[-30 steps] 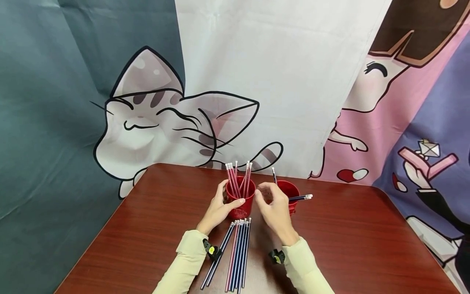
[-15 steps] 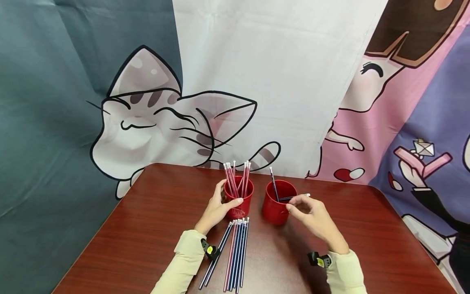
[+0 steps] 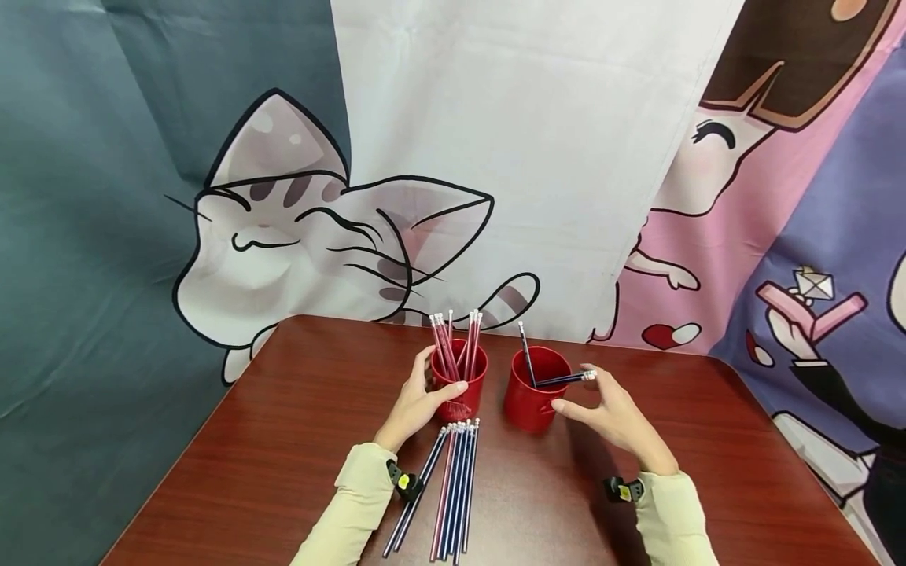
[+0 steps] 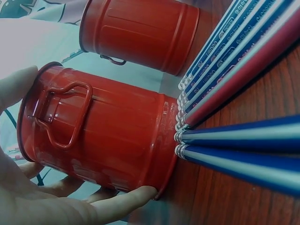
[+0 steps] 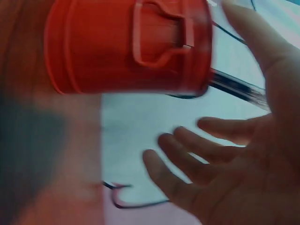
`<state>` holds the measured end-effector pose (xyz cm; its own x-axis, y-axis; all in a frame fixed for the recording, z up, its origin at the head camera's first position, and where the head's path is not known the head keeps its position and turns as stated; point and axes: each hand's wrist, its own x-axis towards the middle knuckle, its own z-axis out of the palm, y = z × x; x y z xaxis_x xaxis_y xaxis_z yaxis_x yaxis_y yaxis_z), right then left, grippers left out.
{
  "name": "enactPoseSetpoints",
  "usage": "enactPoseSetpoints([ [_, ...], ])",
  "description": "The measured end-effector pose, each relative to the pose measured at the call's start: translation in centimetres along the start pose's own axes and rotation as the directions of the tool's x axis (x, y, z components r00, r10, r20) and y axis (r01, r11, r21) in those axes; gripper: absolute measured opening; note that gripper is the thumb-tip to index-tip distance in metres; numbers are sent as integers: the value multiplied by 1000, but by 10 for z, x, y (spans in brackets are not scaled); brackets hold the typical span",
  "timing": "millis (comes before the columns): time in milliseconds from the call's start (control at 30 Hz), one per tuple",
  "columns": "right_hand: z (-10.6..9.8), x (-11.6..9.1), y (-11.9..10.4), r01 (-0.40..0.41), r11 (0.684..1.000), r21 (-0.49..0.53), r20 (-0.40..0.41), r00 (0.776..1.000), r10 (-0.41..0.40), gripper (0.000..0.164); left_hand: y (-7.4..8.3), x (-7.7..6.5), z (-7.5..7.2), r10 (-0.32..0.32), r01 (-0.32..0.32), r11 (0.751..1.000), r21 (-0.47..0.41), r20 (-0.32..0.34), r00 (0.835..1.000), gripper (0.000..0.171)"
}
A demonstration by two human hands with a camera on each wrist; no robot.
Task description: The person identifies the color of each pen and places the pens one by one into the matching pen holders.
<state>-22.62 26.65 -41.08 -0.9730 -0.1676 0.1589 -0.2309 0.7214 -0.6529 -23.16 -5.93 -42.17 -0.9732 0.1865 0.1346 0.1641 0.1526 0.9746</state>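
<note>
My left fingers point(image 4: 125, 200) curl round one red pencil cup point(image 4: 117, 122), right fingers point(image 5: 169, 180) spread beside the other cup point(image 3: 525, 405) — probably light, stiff, slick metal — I'd grip mid-wall.

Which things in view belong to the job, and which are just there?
Likely the job:
left cup, held by left hand
red pencils in it
right cup, right hand beside it
dark pencils in it
loose pencils

Just there:
table
backdrop
wrist cameras
</note>
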Motion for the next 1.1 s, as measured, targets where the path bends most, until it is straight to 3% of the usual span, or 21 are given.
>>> enactPoseSetpoints([
  [133, 16, 11, 7, 44, 987, 157, -21, 999, -42, 81, -8, 3, -2, -13, 13, 1000, 10, 19, 1000, 80],
  [300, 32, 17, 6, 60, 925, 375, -12, 998, -60, 79, -31, 10, -2, -12, 12, 1000, 13, 6, 1000, 84],
  [367, 34, 17, 0, 53, 893, 447, -7, 998, -56, 80, -36, 11, -2, -7, 8, 999, 38, -7, 1000, 86],
  [500, 36, 14, -11, 22, 843, 538, -2, 1000, -26, 80, -37, 7, -2, -24, 30, 984, 173, -37, 999, 93],
  [633, 40, 17, -5, 34, 839, 543, -34, 999, -18, 78, -29, -1, -3, -66, 87, 944, 319, -76, 995, 102],
  [833, 47, 19, 8, 27, 852, 523, -56, 998, 2, 76, -12, -15, -9, -132, 157, 891, 425, -89, 987, 100],
  [1000, 42, 14, -6, -21, 842, 540, -25, 999, 41, 76, 4, -23, -11, -123, 164, 850, 501, -113, 986, 93],
  [1100, 38, 11, -16, -28, 844, 536, -20, 999, 45, 76, 14, -29, -11, -96, 168, 851, 498, -166, 981, 86],
])
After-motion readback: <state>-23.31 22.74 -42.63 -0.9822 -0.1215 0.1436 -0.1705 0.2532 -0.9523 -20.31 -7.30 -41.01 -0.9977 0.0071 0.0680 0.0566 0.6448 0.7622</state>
